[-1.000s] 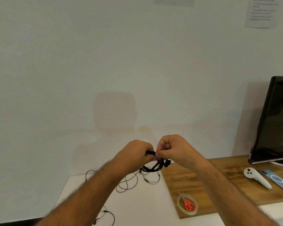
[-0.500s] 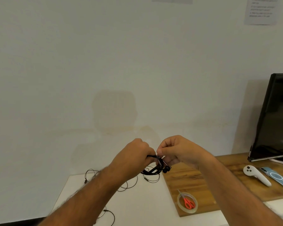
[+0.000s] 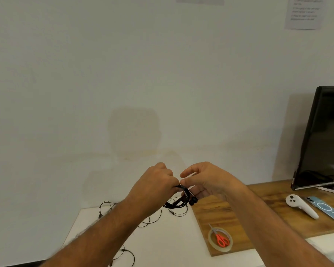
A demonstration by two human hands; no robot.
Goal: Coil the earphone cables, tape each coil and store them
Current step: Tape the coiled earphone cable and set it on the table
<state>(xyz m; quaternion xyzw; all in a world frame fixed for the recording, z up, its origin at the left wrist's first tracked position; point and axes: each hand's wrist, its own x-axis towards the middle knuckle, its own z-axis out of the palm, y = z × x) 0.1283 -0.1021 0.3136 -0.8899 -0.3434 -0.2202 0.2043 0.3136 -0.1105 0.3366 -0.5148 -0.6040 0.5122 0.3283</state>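
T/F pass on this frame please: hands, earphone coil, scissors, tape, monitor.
1. Both hands hold the coiled black earphone cable above the table. True: left hand grips it, right hand pinches it.
2. The red-handled scissors lie inside the clear tape roll. True.
3. The tape roll sits on the white table. False: it sits on the wooden board.
4. The black monitor stands at far left. False: far right.
5. Loose thin black earphone cables lie on the white table. True.
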